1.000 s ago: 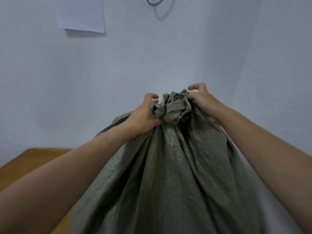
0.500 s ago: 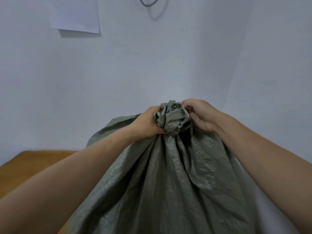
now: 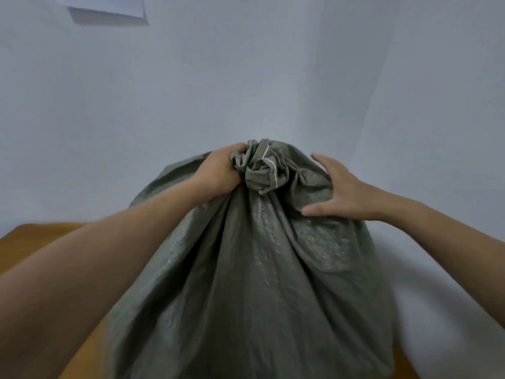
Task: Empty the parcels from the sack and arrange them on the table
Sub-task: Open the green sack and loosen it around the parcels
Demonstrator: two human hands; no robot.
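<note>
Left grip (image 3: 218,170) clamps the bunched neck (image 3: 262,166) of a grey woven sack (image 3: 259,283) standing on the tabletop (image 3: 35,242); right grip (image 3: 344,190) rests spread flat on its shoulder. Soft, slick-looking fabric over a seemingly bulky load: the gathered neck looks the surest hold.

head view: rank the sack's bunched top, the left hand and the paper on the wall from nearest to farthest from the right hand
1. sack's bunched top, just left of the right hand
2. left hand, gripping the far left side of that bunch
3. paper, high on the wall, top left
</note>
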